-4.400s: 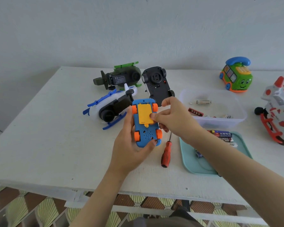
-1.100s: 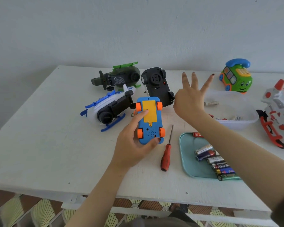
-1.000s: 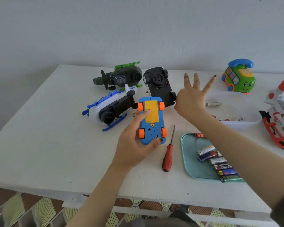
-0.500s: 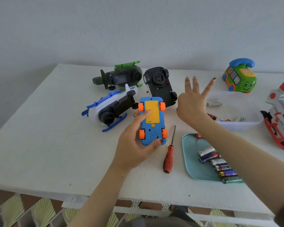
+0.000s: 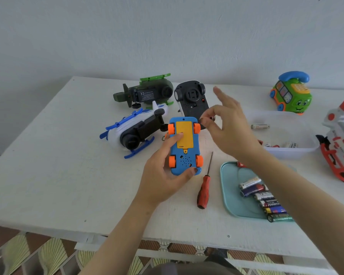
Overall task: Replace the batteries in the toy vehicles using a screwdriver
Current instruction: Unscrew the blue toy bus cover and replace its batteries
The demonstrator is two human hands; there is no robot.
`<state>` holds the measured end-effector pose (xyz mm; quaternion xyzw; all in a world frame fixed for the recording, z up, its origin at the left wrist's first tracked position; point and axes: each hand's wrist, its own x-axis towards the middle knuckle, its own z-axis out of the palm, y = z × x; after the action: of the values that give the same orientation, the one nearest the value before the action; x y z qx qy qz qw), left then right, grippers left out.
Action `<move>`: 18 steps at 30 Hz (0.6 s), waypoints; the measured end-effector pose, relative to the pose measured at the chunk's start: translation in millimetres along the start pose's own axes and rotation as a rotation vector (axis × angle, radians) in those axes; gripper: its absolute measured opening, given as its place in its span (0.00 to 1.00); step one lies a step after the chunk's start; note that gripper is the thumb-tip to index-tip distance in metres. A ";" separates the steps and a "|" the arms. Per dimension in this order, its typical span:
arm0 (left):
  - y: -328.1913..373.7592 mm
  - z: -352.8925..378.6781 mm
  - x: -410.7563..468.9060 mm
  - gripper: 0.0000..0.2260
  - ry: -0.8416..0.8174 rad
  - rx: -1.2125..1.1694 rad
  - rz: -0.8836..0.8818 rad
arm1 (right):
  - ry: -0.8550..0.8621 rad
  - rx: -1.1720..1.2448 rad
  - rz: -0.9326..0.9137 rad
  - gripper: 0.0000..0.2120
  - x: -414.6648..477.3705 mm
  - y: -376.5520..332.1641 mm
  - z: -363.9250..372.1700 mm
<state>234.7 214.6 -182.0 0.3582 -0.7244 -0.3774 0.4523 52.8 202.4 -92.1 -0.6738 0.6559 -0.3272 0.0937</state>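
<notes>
Screwdriver (image 5: 205, 187): where does it lie?

On the table (image 5: 58, 165), between the blue toy car (image 5: 184, 155) and the teal tray (image 5: 228, 195), handle towards the person, tip pointing away.

And the car?

Belly up in the left hand (image 5: 163, 175), fingers wrapped round it, thumb on the yellow cover (image 5: 184, 128).

Which hand takes the tool?

The right hand (image 5: 228, 128), I'd judge: it hovers just beyond the tip. Its fingers are spread, thumb and one finger close together. Whether they pinch anything I cannot tell.
</notes>
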 end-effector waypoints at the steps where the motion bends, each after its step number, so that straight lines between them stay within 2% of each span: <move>1: -0.1 0.2 -0.1 0.30 0.000 -0.004 0.002 | -0.015 0.087 -0.026 0.03 -7.1 -5.2 1.7; 4: -0.4 1.2 -0.7 0.31 0.005 -0.023 0.009 | -0.092 0.210 -0.095 0.02 -25.2 -10.7 13.6; 8: 0.9 1.9 -1.3 0.32 0.018 -0.040 0.008 | -0.124 0.205 -0.161 0.05 -36.6 -4.7 27.9; 13: 0.8 2.2 -2.0 0.33 0.019 -0.053 -0.004 | -0.105 0.121 -0.207 0.07 -42.0 -1.6 32.2; 18: 1.3 2.7 -2.1 0.33 0.025 -0.044 -0.012 | -0.086 0.165 -0.192 0.04 -43.0 1.7 35.7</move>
<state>232.7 217.6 -182.6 0.3571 -0.7081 -0.3912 0.4668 74.7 232.0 -134.2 -0.7369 0.5544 -0.3585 0.1451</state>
